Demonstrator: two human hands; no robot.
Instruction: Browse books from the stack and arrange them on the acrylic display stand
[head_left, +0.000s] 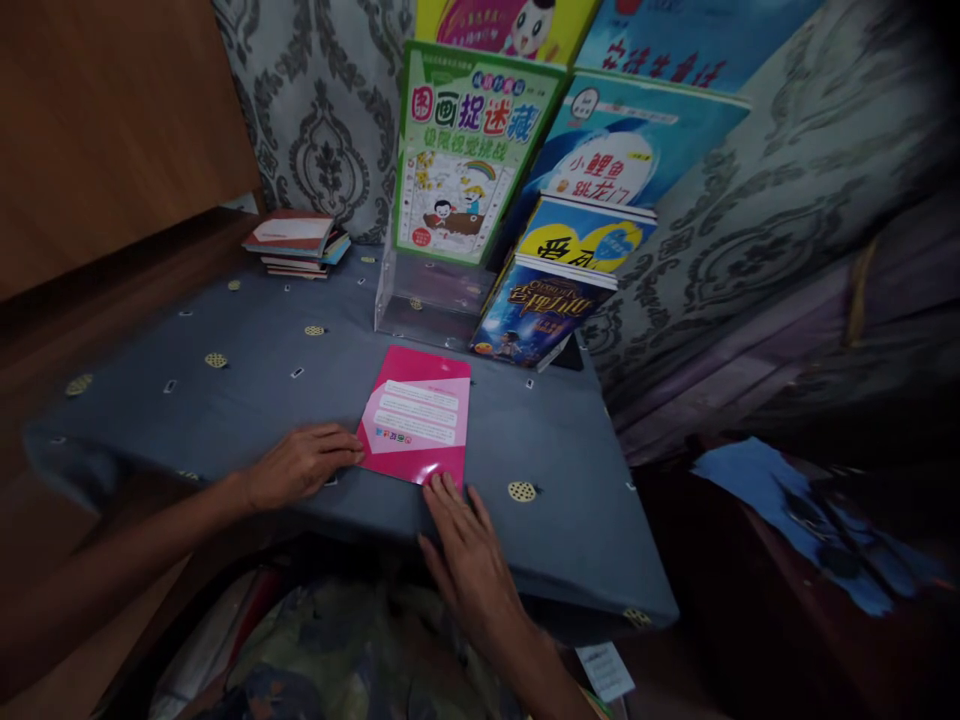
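A pink book (412, 474) lies flat on the cloth-covered table, its printed text upside down to me. My left hand (304, 464) rests at the book's lower left corner, fingers stretched towards it and tips touching its edge. My right hand (471, 565) lies with fingers extended and slightly apart, the fingertips on the book's lower edge and the thumb out to the left. Neither hand is wrapped round anything. Beyond the book stands a clear display rack (427, 295), with a green picture book (476, 150) upright on its left side.
On the rack's right side stand several books, including a dark blue book (536, 318) in front. A small stack of books (291, 240) sits at the table's far left. The patterned tablecloth (247, 400) hangs over the front edge. A blue item (780, 500) lies off to the right.
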